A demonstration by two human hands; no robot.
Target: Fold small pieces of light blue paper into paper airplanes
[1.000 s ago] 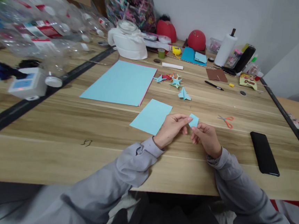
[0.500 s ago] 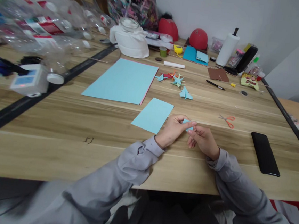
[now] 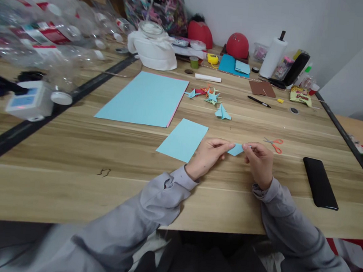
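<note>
A small folded piece of light-blue paper [image 3: 236, 149] is stretched between my two hands, above the wooden table. My left hand [image 3: 210, 154] pinches its left end between thumb and fingers. At its right end, my right hand [image 3: 259, 160] grips the paper the same way. Just left of my left hand lies a flat light-blue sheet [image 3: 183, 140]. Beyond it is a larger stack of light-blue paper [image 3: 145, 99] with a pink edge. A folded blue paper plane [image 3: 223, 112] and several small colourful paper figures [image 3: 212, 97] rest farther back.
Orange-handled scissors [image 3: 275, 145] and a black phone [image 3: 320, 183] lie to the right. A pen [image 3: 259, 101] and brown paper [image 3: 262, 89] are farther back. Plastic bottles [image 3: 47, 33] crowd the left, near a white box-shaped device [image 3: 30, 101].
My hands have moved apart, the right one shifting rightward, so more of the folded blue paper shows between them. The whole view has shifted slightly.
</note>
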